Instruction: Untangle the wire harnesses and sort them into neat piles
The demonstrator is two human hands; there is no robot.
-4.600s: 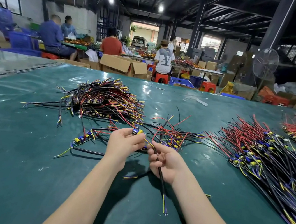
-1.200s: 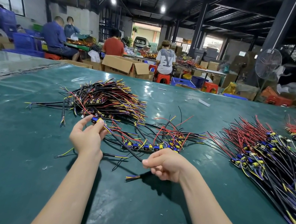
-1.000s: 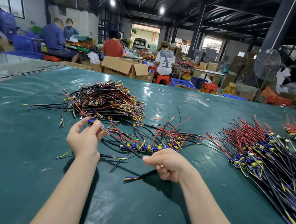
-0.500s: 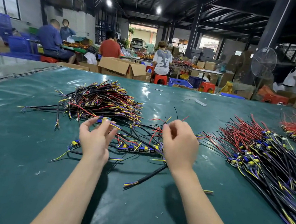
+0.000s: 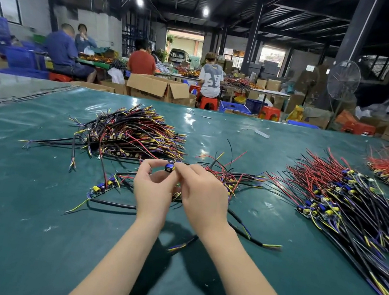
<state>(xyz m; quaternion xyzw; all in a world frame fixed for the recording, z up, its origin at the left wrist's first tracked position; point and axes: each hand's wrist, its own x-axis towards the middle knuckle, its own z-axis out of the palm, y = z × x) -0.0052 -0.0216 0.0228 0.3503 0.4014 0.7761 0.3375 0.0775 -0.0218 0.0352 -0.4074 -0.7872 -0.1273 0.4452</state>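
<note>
Fig. My left hand (image 5: 154,191) and right hand (image 5: 203,195), fingertips curled, together pinch one harness's small blue-and-yellow component (image 5: 169,167). The loose red-and-black wire tangle (image 5: 230,179) lies at 2 o'clock, with the dark sorted pile (image 5: 130,136) at 11 and the long red-and-black pile (image 5: 342,204) at 3. Step, as I judge it: freeing one harness. The next move calls for drawing it clear without dragging its neighbours.

Factory assembly floor, workshop type. Big teal plastic-covered surface (image 5: 33,200) w/ heaps of red, black and yellow wire harnesses (image 5: 135,134). Seated workers (image 5: 211,77) on red plastic stools (image 5: 208,103) at more wire-laden surfaces (image 5: 258,90) behind. Open brown cardboard boxes (image 5: 158,88), blue plastic crates (image 5: 234,107), grey pedestal fan (image 5: 343,80), dark steel columns (image 5: 251,43), bare ceiling lamps (image 5: 139,1), pale van (image 5: 179,56) by the doorway.
</note>
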